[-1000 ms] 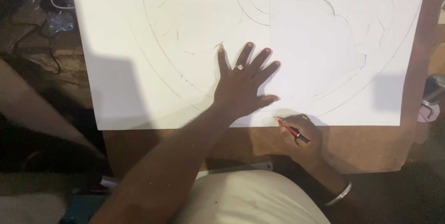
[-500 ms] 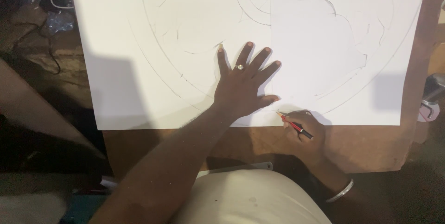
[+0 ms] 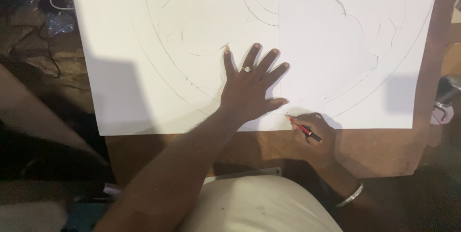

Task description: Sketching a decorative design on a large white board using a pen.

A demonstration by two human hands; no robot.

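White drawing paper covers most of the upper frame, taped or laid on a brown board that serves as the counter. Faint pencil arcs and petal-like curves run across the sheet, with a large circular line sweeping from upper left down toward the lower centre.

Left hand: flat on the paper at frame centre, fingers spread wide, palm down, holding nothing. A ring shows on one finger. The forearm enters from the lower left.

Right hand: at the lower edge of the sheet, right of centre, its grip closed around a red pencil. The pencil tip points up and left, touching or just beside the paper edge near the left thumb. A light bangle sits on the wrist.

Change against the earlier views: the left hand has held the same spread position. The pencil tip has shifted slightly along the lower border of the sheet; the right hand has stayed low on the board. Judged from this, line work is proceeding in short strokes at the bottom of the outer circle while the left hand steadies the sheet.

A dark metal object stands at the right edge; cables lie in the upper left.
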